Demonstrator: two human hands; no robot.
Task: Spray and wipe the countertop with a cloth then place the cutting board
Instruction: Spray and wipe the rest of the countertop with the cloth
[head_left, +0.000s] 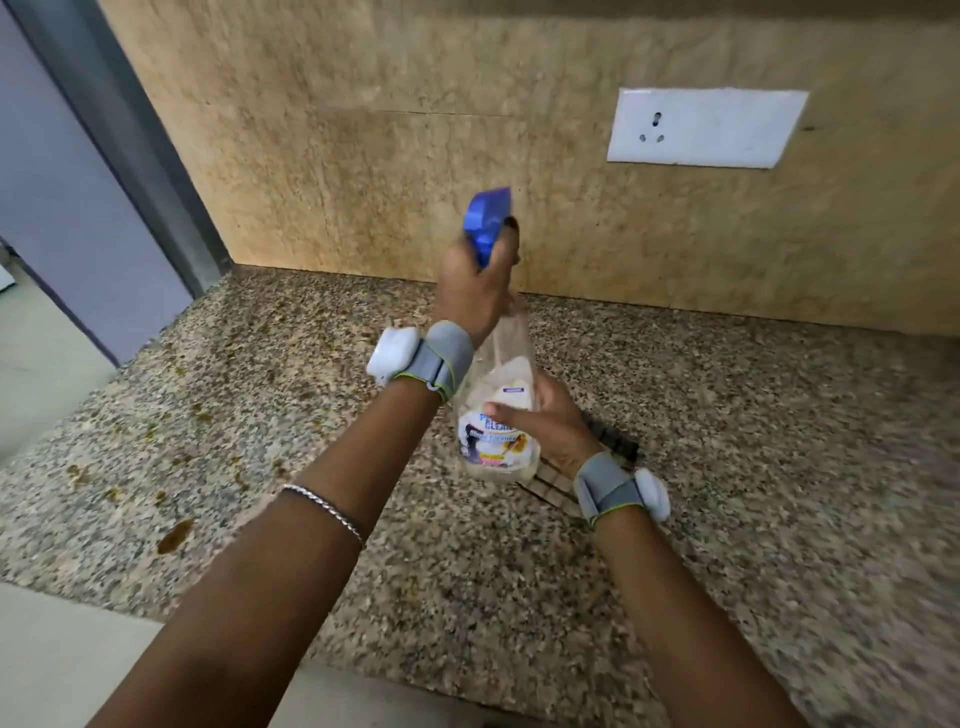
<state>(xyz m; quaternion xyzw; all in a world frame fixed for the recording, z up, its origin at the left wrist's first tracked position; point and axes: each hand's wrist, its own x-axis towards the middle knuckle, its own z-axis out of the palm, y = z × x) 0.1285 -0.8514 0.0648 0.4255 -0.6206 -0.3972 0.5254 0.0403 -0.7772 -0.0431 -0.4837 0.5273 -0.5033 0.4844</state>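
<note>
A clear spray bottle (496, 415) with a blue trigger head (488, 221) and a printed label is held up above the speckled granite countertop (260, 415). My left hand (475, 288) grips the neck just under the blue head. My right hand (550, 431) holds the bottle's lower body from the right side. Brown stains (174, 538) dot the left part of the countertop. Under my right wrist lies a checked cloth (597, 457), mostly hidden. No cutting board is in view.
A tan stone backsplash (363, 156) rises behind the counter, with a white socket plate (706, 127) at the upper right. The counter ends at the left by a grey door frame (130, 156) and at the front edge near me.
</note>
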